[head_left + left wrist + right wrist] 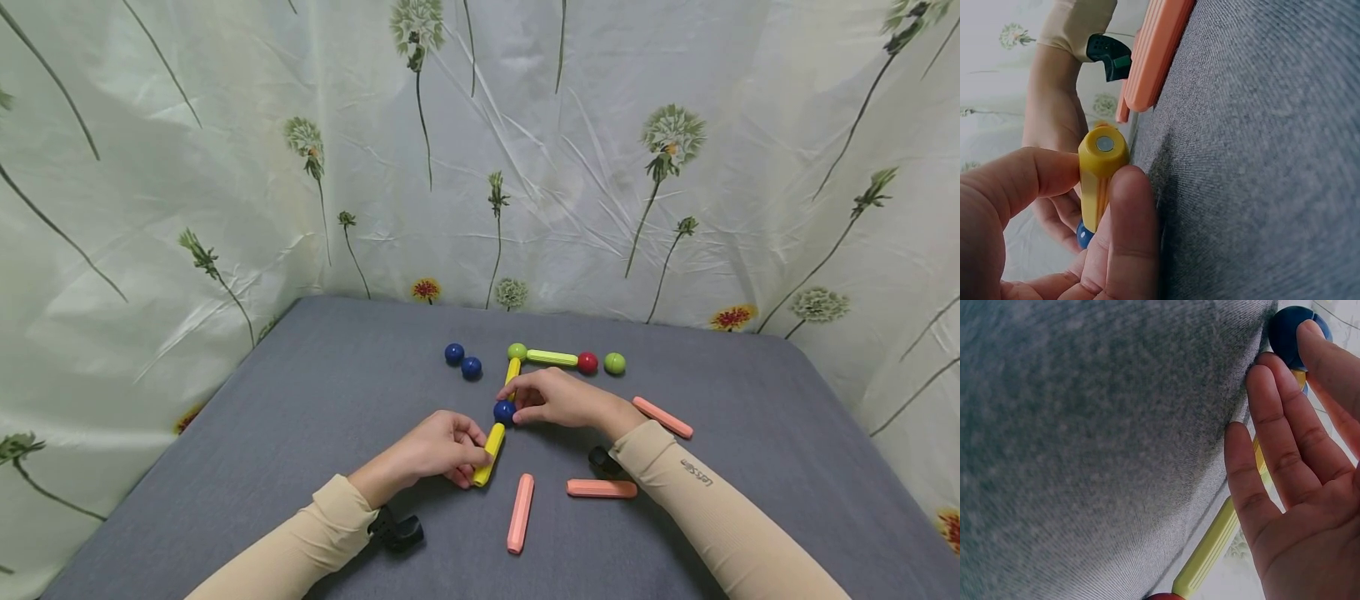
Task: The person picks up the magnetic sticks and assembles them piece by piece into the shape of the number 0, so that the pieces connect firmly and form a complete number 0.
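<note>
Central on the desk (pixel 360 375), the left hand (pixel 446 447) has its fingers clamped on a yellow stick (pixel 494 441); the right hand (pixel 558 398) pinches a blue ball (pixel 504 412) at the stick's far-edge end. Contact unconfirmed. I judge joining in hand; next calls for straight alignment.

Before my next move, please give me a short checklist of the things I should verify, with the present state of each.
1. Left hand grips the near yellow stick: ok.
2. Right hand holds the blue ball: ok.
3. Near yellow stick firmly joined to that ball: cannot tell; they look very close.
4. Far yellow stick firmly joined there too: cannot tell; right hand partly covers it.
5. Salmon stick apart from the near yellow stick: ok.
</note>
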Motion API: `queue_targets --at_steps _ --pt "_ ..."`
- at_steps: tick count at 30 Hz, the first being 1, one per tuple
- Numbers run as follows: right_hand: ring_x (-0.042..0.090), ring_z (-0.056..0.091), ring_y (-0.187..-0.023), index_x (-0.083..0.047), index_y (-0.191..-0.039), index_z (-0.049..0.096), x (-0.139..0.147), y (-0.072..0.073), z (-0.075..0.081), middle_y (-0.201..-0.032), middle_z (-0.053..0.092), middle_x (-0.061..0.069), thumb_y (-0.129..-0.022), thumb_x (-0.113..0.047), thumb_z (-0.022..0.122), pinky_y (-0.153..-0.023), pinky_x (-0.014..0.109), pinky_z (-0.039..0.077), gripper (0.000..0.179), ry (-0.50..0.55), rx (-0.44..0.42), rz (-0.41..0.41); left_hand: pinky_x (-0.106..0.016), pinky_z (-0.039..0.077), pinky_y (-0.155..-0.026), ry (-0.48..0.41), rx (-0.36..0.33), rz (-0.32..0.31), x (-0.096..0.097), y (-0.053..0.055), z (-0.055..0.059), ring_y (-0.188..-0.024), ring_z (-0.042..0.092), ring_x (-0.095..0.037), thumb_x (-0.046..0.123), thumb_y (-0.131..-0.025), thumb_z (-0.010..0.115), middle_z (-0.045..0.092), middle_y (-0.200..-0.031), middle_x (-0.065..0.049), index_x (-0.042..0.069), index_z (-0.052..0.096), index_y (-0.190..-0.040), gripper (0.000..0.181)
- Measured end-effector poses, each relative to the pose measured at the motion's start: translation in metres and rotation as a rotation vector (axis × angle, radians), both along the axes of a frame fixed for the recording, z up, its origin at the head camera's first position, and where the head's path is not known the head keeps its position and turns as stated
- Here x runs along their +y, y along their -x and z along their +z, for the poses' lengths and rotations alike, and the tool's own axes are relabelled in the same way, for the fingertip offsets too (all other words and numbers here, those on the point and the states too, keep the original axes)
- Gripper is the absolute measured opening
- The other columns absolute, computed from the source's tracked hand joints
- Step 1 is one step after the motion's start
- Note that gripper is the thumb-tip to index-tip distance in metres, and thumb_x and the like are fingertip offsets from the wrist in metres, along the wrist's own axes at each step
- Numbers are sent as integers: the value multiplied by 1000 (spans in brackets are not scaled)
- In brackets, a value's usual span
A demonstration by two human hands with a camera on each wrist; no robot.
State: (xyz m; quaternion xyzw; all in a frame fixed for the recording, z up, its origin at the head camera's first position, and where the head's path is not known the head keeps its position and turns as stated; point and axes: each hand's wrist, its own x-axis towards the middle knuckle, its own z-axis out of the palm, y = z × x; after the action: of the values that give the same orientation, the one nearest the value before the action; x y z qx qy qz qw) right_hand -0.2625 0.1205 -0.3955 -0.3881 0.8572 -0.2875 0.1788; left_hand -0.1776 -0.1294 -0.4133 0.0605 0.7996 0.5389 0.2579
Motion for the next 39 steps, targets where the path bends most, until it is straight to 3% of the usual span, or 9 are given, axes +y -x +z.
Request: queue_targets --at_steps 39 --pt "3 65 -89 -13 -136 72 0 2 -3 -101 72 -4 -102 -18 75 -86 24 56 34 22 -2 13 -30 63 -62 -9 9 36 9 1 -4 -63 68 -11 14 -91 84 70 -78 -3 5 68 -102 22"
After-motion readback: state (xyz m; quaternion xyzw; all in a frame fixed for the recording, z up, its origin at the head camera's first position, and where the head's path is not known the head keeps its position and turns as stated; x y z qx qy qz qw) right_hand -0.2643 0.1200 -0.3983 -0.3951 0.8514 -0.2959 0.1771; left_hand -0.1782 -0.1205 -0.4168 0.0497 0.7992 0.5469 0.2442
